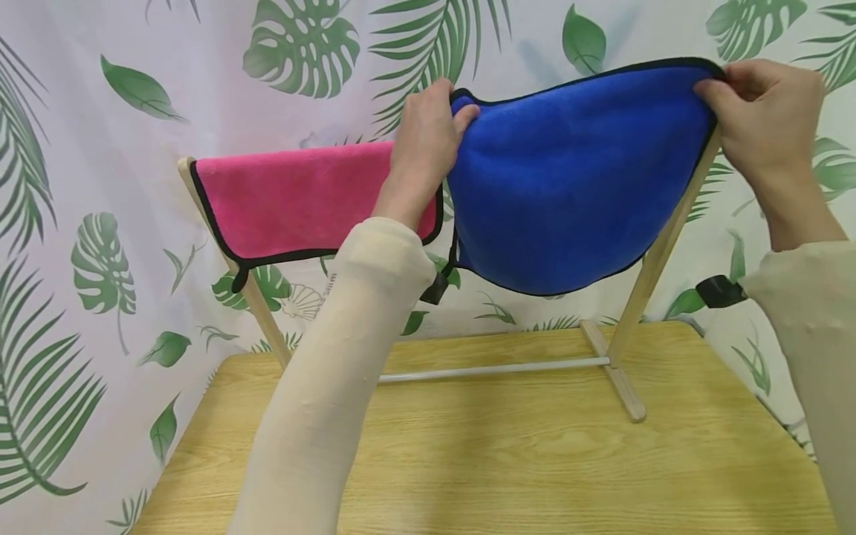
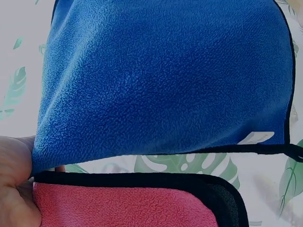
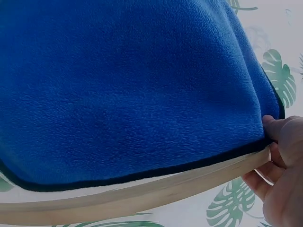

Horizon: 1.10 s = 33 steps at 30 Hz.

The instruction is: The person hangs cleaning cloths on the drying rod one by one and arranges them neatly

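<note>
A blue towel [image 1: 568,178] with black edging hangs between my two hands, its lower edge sagging in a curve. My left hand [image 1: 428,137] pinches its upper left corner, thumb in front. At the upper right corner, my right hand [image 1: 776,119] grips the towel between thumb and fingers, close to the top of the rack's wooden post [image 3: 189,182]. A pink towel [image 1: 294,200] with black edging is draped over the left part of the rack, just left of and partly behind my left hand. A white tag [image 2: 256,137] shows at the blue towel's edge in the left wrist view.
The rack's white lower bar [image 1: 495,369] runs just above the wooden table [image 1: 535,461], joined to a wooden foot [image 1: 625,390] on the right. Behind it hangs a white cloth [image 1: 200,44] printed with green leaves. The blue towel hides the rack's top rail on the right.
</note>
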Each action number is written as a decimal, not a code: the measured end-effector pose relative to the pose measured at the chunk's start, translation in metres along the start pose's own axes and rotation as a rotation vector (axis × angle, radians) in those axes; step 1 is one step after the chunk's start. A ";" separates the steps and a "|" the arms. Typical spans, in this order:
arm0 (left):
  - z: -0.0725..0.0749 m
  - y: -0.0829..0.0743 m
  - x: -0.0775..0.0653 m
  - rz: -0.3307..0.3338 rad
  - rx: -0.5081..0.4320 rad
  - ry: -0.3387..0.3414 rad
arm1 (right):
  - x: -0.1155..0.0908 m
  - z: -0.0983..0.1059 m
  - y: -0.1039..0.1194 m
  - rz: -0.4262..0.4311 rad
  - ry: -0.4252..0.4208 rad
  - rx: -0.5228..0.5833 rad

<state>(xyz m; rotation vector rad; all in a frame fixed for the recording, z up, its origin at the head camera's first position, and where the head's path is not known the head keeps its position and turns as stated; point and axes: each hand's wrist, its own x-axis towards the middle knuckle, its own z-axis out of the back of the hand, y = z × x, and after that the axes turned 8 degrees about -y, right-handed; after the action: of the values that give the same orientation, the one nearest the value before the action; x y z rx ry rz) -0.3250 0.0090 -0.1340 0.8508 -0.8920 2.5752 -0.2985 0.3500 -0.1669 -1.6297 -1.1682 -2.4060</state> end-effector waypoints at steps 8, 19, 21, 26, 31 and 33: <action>0.004 0.000 0.001 0.033 -0.138 -0.052 | 0.008 -0.004 -0.005 -0.119 0.093 0.088; 0.000 0.004 0.000 0.059 -0.217 -0.190 | 0.008 -0.004 -0.001 -0.245 0.157 0.192; -0.001 0.004 0.000 0.064 -0.215 -0.207 | 0.007 -0.003 0.001 -0.252 0.161 0.185; -0.005 0.001 0.001 0.076 -0.094 -0.196 | 0.005 -0.001 0.001 -0.264 0.143 0.160; -0.008 -0.004 0.003 0.099 0.045 -0.172 | 0.002 -0.003 0.000 -0.182 0.071 0.101; -0.009 -0.006 0.002 0.099 0.078 -0.161 | 0.002 -0.005 -0.002 -0.132 0.046 0.089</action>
<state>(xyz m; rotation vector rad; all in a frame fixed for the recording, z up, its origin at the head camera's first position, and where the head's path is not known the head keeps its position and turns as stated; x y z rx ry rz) -0.3282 0.0193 -0.1356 1.0746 -0.9039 2.6721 -0.3037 0.3495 -0.1672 -1.5091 -1.3955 -2.4132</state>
